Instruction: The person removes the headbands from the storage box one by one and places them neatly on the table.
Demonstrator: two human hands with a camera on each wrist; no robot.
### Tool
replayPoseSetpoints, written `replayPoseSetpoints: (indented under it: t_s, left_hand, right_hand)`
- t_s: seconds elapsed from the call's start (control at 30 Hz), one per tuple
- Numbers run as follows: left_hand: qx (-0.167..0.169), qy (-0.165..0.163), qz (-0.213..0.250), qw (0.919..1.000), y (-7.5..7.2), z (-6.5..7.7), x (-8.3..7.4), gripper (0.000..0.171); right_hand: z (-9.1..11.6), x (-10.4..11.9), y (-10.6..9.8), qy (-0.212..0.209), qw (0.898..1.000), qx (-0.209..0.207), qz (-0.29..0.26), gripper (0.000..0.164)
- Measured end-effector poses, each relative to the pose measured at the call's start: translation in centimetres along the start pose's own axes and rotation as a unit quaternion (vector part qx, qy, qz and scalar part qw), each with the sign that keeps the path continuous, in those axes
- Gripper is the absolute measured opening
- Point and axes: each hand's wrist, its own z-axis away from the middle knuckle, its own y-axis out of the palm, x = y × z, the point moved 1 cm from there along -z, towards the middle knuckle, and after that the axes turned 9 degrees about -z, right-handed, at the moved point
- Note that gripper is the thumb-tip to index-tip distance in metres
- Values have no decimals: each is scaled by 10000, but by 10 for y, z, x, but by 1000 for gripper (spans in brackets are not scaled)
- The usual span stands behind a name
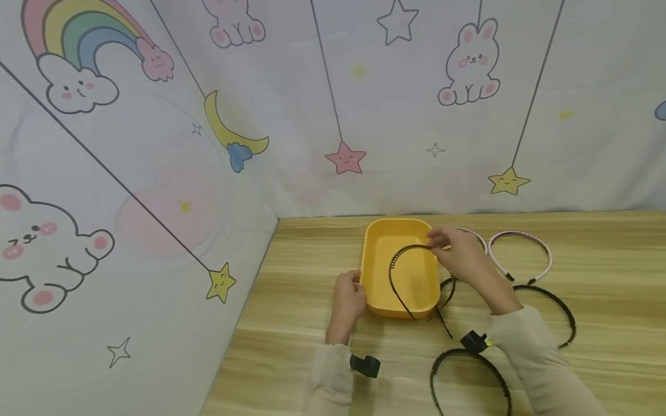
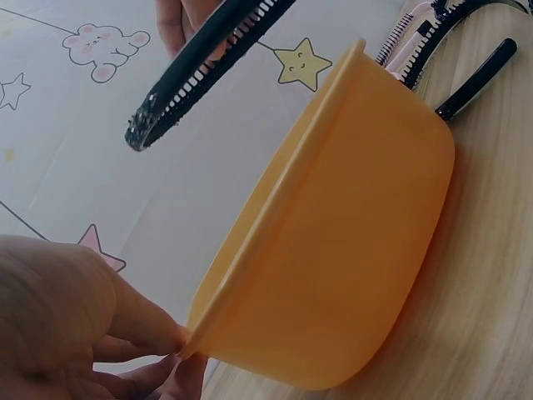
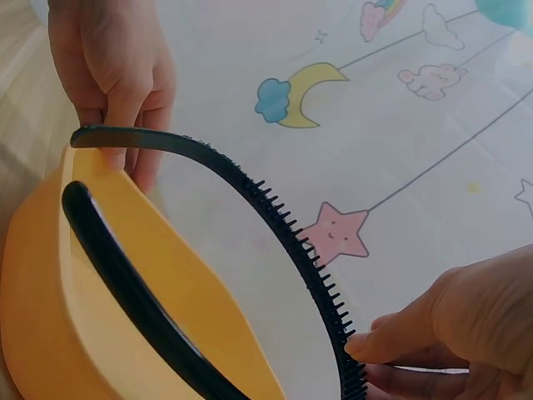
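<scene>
My right hand (image 1: 460, 254) pinches a black toothed headband (image 3: 275, 208) near its crown. The headband hangs over the yellow plastic basin (image 1: 372, 271), with its two ends toward me. At the basin's left side, my left hand (image 1: 347, 303) pinches the rim between thumb and fingers, as the left wrist view shows. The basin's floor looks bare under the headband. Right beside the basin lies another black headband (image 1: 444, 323), partly hidden by the basin and my right hand.
A pink headband (image 1: 550, 257) lies at the back right, and another pink one (image 1: 481, 237) is partly behind my right hand. Black headbands rest nearer, one (image 1: 569, 315) beyond my right sleeve and one (image 1: 473, 353) at the front. A printed cloth wall (image 1: 312, 196) borders the table's back and left.
</scene>
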Motion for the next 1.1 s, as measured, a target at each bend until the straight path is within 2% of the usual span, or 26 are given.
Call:
replayPoseSetpoints:
  t_s: [0.27, 0.53, 0.93, 1.1]
  left_hand:
    - [-13, 76, -40, 10000, -1, 0, 0, 35]
    - [72, 36, 2, 10000, -1, 0, 1, 35]
    - [159, -15, 99, 9998, 0, 1, 1, 36]
    - [164, -40, 93, 9998, -1, 1, 1, 36]
  right_hand:
    - [16, -8, -14, -221, 9996, -178, 20, 28]
    - [33, -17, -27, -51, 9998, -133, 119, 31]
    - [58, -34, -42, -100, 9994, -273, 203, 31]
    - [67, -42, -46, -141, 9984, -373, 409, 29]
